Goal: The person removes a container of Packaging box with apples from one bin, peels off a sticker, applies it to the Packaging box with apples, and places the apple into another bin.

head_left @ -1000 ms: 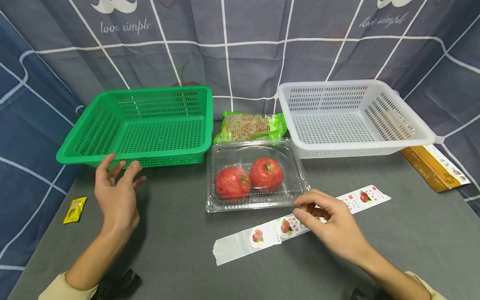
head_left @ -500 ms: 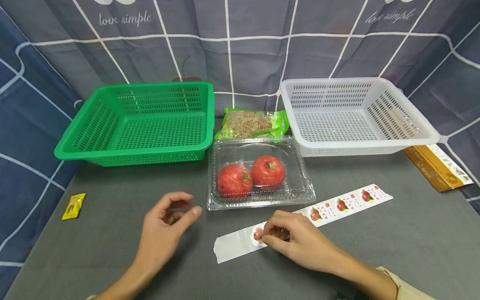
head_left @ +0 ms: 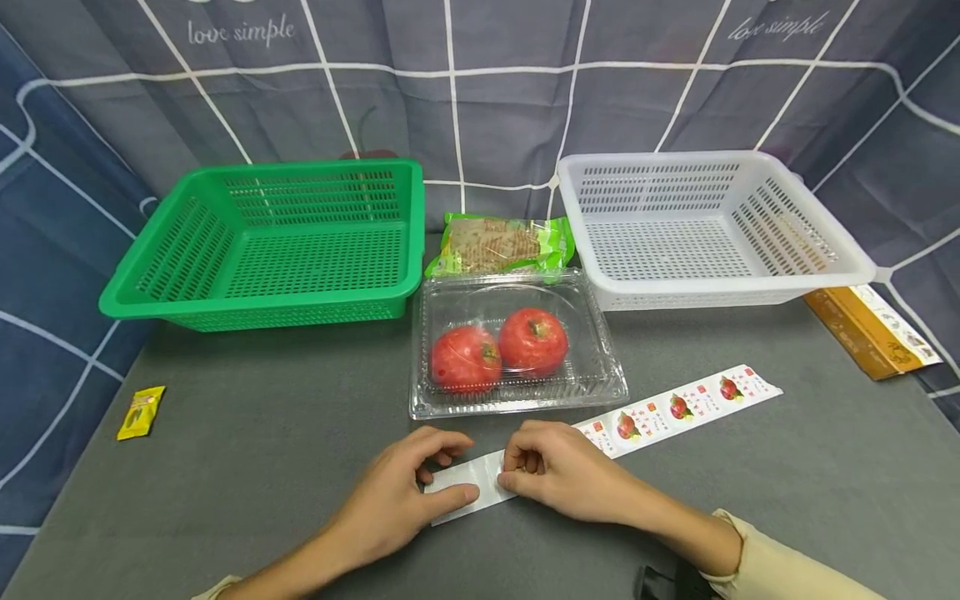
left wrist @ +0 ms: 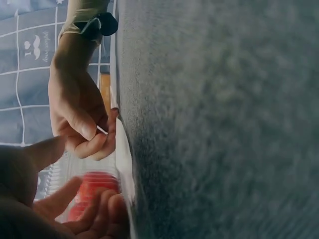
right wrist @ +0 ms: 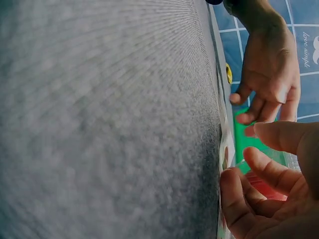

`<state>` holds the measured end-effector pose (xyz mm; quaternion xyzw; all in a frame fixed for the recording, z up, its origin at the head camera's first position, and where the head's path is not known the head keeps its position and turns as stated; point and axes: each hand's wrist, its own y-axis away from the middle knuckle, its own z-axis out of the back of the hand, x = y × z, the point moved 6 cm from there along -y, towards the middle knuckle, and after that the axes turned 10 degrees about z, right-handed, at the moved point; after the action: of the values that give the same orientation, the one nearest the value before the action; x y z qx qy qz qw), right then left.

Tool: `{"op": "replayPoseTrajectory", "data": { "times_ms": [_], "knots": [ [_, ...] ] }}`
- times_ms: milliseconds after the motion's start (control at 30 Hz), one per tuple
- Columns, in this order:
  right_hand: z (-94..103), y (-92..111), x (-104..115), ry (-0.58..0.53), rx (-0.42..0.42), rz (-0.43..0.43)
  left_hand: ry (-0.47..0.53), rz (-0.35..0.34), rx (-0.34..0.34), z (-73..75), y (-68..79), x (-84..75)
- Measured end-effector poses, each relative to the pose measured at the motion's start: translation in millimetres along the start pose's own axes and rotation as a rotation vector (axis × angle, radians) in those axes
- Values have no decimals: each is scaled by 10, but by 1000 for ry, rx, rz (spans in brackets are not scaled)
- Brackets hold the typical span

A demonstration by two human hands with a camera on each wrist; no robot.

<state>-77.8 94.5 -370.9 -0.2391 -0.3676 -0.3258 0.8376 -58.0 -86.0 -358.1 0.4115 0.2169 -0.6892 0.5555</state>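
Observation:
A long white strip of fruit stickers (head_left: 680, 407), printed with red fruit, lies slantwise on the grey table. My right hand (head_left: 558, 471) is over its middle, hiding part of it. In the right wrist view its fingers (right wrist: 234, 199) are bent down at the strip, with a gap between thumb and forefinger. My left hand (head_left: 401, 492) hovers at the strip's bare left end, thumb and fingers apart, holding nothing. Just behind the hands stands a clear plastic clamshell box (head_left: 517, 408) with two red pomegranate-like fruits (head_left: 532, 342) in it.
A green basket (head_left: 262, 312) stands back left, a white basket (head_left: 738, 292) back right. Between them lies a green-edged food packet (head_left: 495, 246). A small yellow sachet (head_left: 141, 412) is at far left. An orange-brown carton (head_left: 870, 333) lies at far right.
My left hand has come from near the green basket to the strip's left end. My right hand has slid left along the strip, covering the leftmost sticker. The box and baskets stay put.

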Motion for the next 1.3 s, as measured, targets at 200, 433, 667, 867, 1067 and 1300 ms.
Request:
{"op": "replayPoseTrajectory", "data": {
  "times_ms": [200,433,667,867,1067,1300],
  "knots": [
    [-7,-33,-10,51,-15,-11,-207,-55,72,-88,-55,-35],
    [-50,-57,1,107,6,5,-322,-97,128,-181,-158,-87],
    [-55,-69,20,138,-4,28,-334,-124,127,-203,-185,-98],
    [-57,-68,34,140,-2,27,-334,-131,147,-209,-194,-101],
    [-61,-75,39,160,-2,27,-325,-130,148,-215,-221,-106],
    [-63,-74,44,153,2,25,-252,-64,119,-203,-269,-82]
  ]
}}
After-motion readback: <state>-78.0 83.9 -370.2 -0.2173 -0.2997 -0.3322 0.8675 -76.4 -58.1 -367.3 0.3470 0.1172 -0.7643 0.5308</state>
